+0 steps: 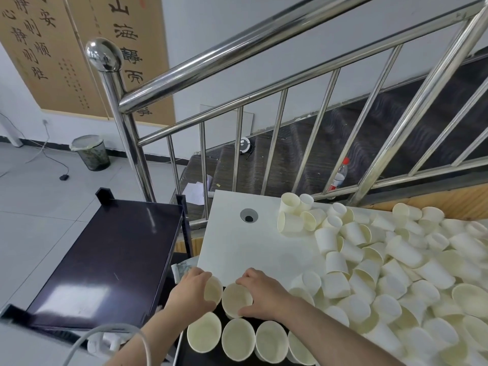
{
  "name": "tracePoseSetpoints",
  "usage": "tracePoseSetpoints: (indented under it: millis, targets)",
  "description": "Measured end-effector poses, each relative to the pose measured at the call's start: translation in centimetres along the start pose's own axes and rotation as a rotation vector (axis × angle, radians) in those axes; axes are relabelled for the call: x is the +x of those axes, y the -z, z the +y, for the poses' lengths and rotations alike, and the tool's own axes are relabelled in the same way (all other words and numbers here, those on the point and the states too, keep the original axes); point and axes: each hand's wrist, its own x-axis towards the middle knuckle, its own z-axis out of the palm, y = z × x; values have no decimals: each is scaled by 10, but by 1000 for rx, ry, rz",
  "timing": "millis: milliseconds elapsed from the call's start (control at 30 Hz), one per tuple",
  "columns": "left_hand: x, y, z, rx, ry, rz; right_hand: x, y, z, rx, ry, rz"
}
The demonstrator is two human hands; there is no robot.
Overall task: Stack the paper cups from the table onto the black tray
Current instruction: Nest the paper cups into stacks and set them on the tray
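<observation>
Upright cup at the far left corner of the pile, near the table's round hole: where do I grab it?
Take the upright cup round its side wall just under the rim, coming from the left over the bare table. Its mouth faces up and tipped cups crowd its right, so only that side looks open.

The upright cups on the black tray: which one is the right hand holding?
The cup in the back row, directly behind the front row of four. The right hand curls over its rim; the left hand holds the neighbouring cup.
</observation>
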Motion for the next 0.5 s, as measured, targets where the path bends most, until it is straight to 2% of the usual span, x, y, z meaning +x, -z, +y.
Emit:
tracePoseSetpoints:
  millis: [367,500]
  targets:
    - [5,-4,-3,13,10,-32,3,-9,5,0,16,9]
    - [11,-2,2,-8,-3,11,3,-5,8,16,11,33]
